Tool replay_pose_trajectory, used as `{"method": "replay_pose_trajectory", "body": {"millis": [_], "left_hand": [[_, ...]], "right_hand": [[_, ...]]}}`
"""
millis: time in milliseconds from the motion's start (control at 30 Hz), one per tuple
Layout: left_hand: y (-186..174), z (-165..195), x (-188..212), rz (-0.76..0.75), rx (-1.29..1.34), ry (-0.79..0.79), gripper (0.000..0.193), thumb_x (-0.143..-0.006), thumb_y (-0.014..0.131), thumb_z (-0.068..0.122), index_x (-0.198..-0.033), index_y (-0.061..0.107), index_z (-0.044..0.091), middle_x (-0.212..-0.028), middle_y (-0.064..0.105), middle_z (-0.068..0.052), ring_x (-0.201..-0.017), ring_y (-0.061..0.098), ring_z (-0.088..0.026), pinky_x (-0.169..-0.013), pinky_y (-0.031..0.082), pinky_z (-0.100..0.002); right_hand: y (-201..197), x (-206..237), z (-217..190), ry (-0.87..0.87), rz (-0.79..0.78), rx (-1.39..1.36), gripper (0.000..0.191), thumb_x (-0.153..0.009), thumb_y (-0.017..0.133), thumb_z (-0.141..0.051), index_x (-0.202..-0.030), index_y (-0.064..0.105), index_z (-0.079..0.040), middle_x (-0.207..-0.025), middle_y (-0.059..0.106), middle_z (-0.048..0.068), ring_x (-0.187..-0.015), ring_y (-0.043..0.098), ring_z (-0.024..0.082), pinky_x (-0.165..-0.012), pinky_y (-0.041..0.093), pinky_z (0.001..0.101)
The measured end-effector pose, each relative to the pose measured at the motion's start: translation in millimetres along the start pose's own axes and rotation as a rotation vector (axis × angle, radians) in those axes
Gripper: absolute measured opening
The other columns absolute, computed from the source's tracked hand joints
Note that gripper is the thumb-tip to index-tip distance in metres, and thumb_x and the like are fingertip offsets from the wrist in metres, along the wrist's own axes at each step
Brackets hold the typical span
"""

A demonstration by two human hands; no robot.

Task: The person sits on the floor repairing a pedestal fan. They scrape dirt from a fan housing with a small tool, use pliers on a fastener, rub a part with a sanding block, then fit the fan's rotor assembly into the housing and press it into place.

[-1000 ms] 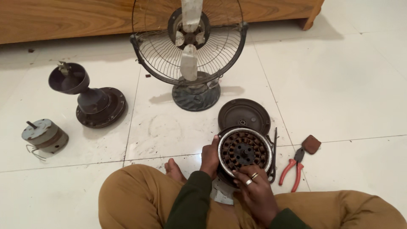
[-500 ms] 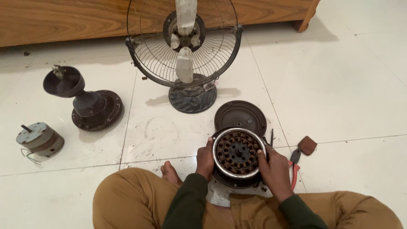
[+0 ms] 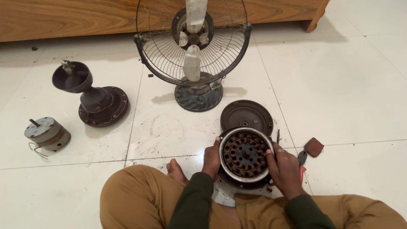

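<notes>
Low in the frame's centre, the left hand (image 3: 210,157) and right hand (image 3: 283,167) clasp a round fan motor (image 3: 245,154), ringed with copper windings inside a bright metal rim. A dark domed cover (image 3: 246,115) lies just above.

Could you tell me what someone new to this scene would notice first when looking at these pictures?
Most striking is the round motor stator with its ring of copper windings, gripped on either side by the left hand and right hand just above the person's lap. Behind it on the white tiled floor stands a caged table fan, with a dark round cover plate lying between them.
</notes>
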State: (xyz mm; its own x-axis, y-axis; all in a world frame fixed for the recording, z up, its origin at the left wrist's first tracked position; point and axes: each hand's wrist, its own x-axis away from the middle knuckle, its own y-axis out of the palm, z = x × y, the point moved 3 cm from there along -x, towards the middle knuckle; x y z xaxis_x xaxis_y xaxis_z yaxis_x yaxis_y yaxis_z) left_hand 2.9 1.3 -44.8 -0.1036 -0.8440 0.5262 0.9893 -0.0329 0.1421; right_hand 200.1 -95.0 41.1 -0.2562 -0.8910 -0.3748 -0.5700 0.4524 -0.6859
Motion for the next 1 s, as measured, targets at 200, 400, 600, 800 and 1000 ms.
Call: {"method": "replay_pose_trajectory", "body": {"millis": [200, 400, 600, 800, 1000], "left_hand": [[1.1, -3.7, -1.6, 0.045, -0.021, -0.029, 0.067, -0.105, 0.047, 0.052, -0.094, 0.069, -0.01, -0.083, 0.068, -0.014, -0.076, 0.057, -0.024, -0.071, 0.049, -0.043], [0.0, -0.6, 2.4, 0.017, -0.013, 0.12, 0.065, -0.103, 0.05, 0.051, -0.09, 0.072, -0.009, -0.082, 0.071, -0.013, -0.073, 0.057, -0.021, -0.07, 0.049, -0.042], [0.5, 0.4, 2.9, -0.015, 0.021, 0.038, 0.064, -0.102, 0.049, 0.052, -0.092, 0.074, -0.006, -0.083, 0.073, -0.01, -0.075, 0.061, -0.02, -0.074, 0.051, -0.04], [0.0, -3.2, 0.7, -0.038, 0.008, 0.072, 0.063, -0.101, 0.051, 0.054, -0.092, 0.075, -0.004, -0.083, 0.074, -0.01, -0.074, 0.063, -0.019, -0.073, 0.052, -0.039], [-4.9, -1.5, -9.5, 0.039, -0.091, 0.149, 0.066, -0.101, 0.053, 0.054, -0.086, 0.073, -0.006, -0.077, 0.072, -0.011, -0.07, 0.06, -0.019, -0.068, 0.05, -0.041]], "right_hand": [[-1.0, -18.3, 1.2, -0.06, 0.017, 0.006, 0.035, -0.101, 0.058, -0.02, -0.117, 0.068, 0.01, -0.079, 0.069, 0.029, -0.073, 0.069, 0.041, -0.065, 0.052, 0.0473], [9.9, -14.8, 13.2, 0.205, -0.057, -0.033, 0.037, -0.098, 0.058, -0.025, -0.117, 0.071, 0.005, -0.068, 0.066, 0.029, -0.064, 0.07, 0.04, -0.064, 0.052, 0.0479], [9.4, -7.9, 20.0, 0.13, -0.088, 0.103, 0.037, -0.098, 0.056, -0.025, -0.117, 0.071, 0.003, -0.071, 0.068, 0.028, -0.069, 0.069, 0.043, -0.069, 0.052, 0.0525], [13.3, 9.0, 27.1, 0.18, -0.141, 0.121, 0.042, -0.099, 0.054, -0.028, -0.126, 0.065, 0.002, -0.069, 0.068, 0.028, -0.071, 0.068, 0.045, -0.071, 0.05, 0.0563], [7.7, 9.5, 9.8, 0.038, -0.049, 0.211, 0.039, -0.098, 0.056, -0.026, -0.122, 0.065, 0.003, -0.072, 0.069, 0.026, -0.068, 0.068, 0.044, -0.064, 0.052, 0.0546]]}}
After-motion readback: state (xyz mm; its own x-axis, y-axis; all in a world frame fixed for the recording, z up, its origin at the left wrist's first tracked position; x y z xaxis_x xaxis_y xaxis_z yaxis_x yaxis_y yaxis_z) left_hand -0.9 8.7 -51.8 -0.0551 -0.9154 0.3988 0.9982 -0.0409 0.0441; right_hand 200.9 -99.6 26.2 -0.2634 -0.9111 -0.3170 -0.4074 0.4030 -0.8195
